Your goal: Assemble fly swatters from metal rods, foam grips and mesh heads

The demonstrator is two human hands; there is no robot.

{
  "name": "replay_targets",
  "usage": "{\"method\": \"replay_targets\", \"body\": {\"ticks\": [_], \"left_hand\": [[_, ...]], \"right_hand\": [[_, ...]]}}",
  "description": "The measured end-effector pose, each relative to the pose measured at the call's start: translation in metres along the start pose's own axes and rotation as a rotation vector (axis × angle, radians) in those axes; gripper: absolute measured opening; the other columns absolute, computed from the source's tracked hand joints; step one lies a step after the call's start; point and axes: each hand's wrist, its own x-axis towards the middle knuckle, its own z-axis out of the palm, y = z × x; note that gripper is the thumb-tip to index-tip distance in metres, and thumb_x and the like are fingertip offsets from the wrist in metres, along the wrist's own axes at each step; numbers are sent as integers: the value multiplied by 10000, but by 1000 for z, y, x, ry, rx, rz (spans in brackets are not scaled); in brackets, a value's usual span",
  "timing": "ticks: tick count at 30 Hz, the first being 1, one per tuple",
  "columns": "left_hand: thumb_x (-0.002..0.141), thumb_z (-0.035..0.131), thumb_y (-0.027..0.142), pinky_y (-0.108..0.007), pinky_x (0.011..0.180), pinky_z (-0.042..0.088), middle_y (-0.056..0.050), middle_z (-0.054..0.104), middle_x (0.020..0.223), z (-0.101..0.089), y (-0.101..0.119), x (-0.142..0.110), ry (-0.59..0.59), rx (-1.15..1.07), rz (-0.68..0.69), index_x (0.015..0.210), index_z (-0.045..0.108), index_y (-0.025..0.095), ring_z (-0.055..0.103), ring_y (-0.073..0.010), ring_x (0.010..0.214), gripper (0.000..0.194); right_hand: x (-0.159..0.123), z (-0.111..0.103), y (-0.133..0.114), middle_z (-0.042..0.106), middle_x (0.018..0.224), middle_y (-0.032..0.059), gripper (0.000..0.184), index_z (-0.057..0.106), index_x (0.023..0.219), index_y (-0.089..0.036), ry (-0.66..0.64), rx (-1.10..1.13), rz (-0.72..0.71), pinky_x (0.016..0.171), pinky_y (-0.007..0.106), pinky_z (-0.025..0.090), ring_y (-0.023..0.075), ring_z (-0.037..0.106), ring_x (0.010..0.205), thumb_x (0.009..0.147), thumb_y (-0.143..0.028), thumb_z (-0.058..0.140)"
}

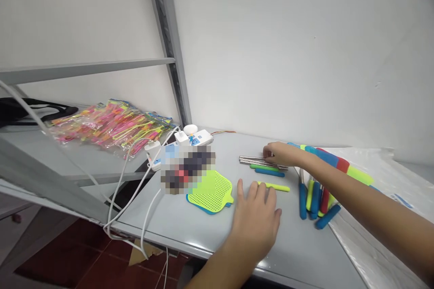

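Note:
My left hand (254, 219) rests palm down on the grey table (305, 253), fingers spread and holding nothing. Its fingertips are near a yellow-green plastic handle (274, 186) and a lime-green fly swatter head (212, 192) lying on a blue one. My right hand (283, 153) reaches in from the right, its fingertips on several metal rods (261, 161). Just below the rods lie a green handle (264, 167) and a blue handle (270, 172). A heap of blue, green and red handles (315, 201) lies to the right, partly under my right forearm.
Stacked coloured swatter heads (339, 162) lie on a plastic sheet (373, 235) at right. A power strip (200, 137) with white cables sits behind a pixelated patch (186, 169). Bagged pink toys (111, 124) lie on a shelf behind a metal upright (166, 40).

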Motion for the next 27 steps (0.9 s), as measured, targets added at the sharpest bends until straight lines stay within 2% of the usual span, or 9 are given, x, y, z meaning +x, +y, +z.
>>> {"method": "replay_targets", "body": {"ticks": [3,6,8,13,15,17,20,23,27], "left_hand": [[914,491,320,-615,1062,270,-102,588,1178,-4,2,1,9,1,-24,1264,523,203,503,-285,1081,371],[905,506,294,-614,1050,282,-105,546,1247,-4,2,1,10,14,-29,1250,521,204,475,-293,1125,357],[911,503,281,-623,1053,265,-102,523,1286,-4,1,1,-1,20,-22,1167,559,207,446,-301,1170,272],[930,494,214,-607,1058,247,-53,587,1173,-3,-3,1,-53,-52,60,951,582,213,490,-263,1098,90],[955,453,202,-539,1016,326,-41,620,1054,-5,-3,1,-91,-115,116,954,566,211,535,-228,992,114],[981,387,199,-432,889,425,-34,631,968,-7,-2,1,-126,-193,120,998,545,207,561,-200,867,160],[1005,314,227,-339,727,442,-38,631,938,-13,-3,-1,-108,-330,38,1058,503,205,568,-191,794,198],[1014,306,280,-321,736,427,-32,615,923,-20,-5,-2,-56,-415,17,1073,487,214,566,-189,816,202],[1014,339,318,-309,729,403,-19,590,866,-22,-4,-2,-63,-367,134,1045,539,221,537,-178,795,224]], "right_hand": [[-4,1,2,678,805,42,108,648,744,-229,31,-4,22,559,282,389,184,599,654,782,-168,568],[-11,-6,2,660,755,45,97,617,803,-227,80,-6,62,567,293,381,194,586,645,830,-194,529],[-22,-17,3,662,778,53,109,591,884,-222,126,-1,88,577,300,385,199,584,659,878,-228,482],[-79,-47,-3,668,835,45,185,514,1037,-230,257,38,146,576,298,407,192,591,675,957,-341,389],[-112,-50,-6,665,796,33,198,523,1015,-243,317,69,172,555,298,410,190,591,639,955,-394,411],[-148,-47,-8,661,760,27,222,550,996,-256,329,58,187,520,299,408,183,575,577,946,-439,434],[-198,-33,-6,683,841,25,201,592,1039,-294,346,13,163,528,299,434,174,593,589,936,-429,485],[-239,-16,-2,689,900,21,170,604,1051,-306,364,9,154,543,289,451,168,617,626,941,-384,502],[-270,4,-3,665,868,29,192,586,1119,-285,388,9,103,560,285,442,162,613,633,947,-313,507]]}}
